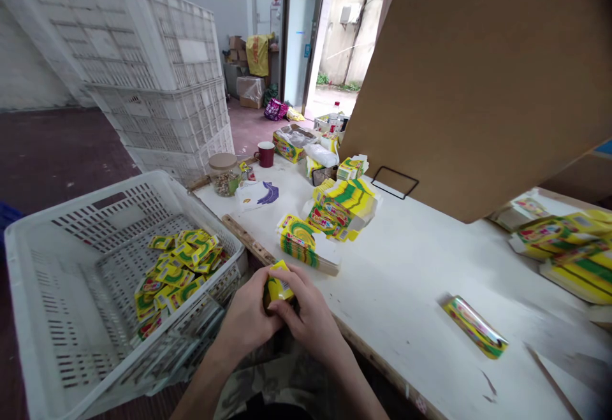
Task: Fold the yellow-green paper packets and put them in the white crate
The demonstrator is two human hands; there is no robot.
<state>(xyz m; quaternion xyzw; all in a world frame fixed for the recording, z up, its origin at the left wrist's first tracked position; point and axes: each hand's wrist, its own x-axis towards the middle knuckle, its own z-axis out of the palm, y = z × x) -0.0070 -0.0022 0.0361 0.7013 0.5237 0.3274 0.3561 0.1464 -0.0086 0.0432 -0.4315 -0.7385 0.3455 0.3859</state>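
One small yellow box (280, 283) is held by two hands, just over the near edge of one white table (392, 273). Its left side is held by the curled left hand (251, 315). Its right side is pinched by the fingers and thumb of the right hand (308, 308).

Seen from the hands, one white basket (50, 280) is placed at nine to ten o'clock. In it, a heap of small yellow boxes (176, 276) is piled; they overlap, so they cannot be counted. Three white crates (191, 53) can be seen stacked at eleven o'clock.

On the table, one jar (224, 178) is set at eleven o'clock and one red mug (265, 154) at twelve. At one o'clock, two bunches of flat yellow cartons (299, 238) are laid, one near and one farther off. One shiny wrapped pack (475, 327) is left at three o'clock. One big brown board (473, 82) is tilted up at about two o'clock. More yellow packs (568, 241) are heaped near three o'clock, too crowded to be counted.
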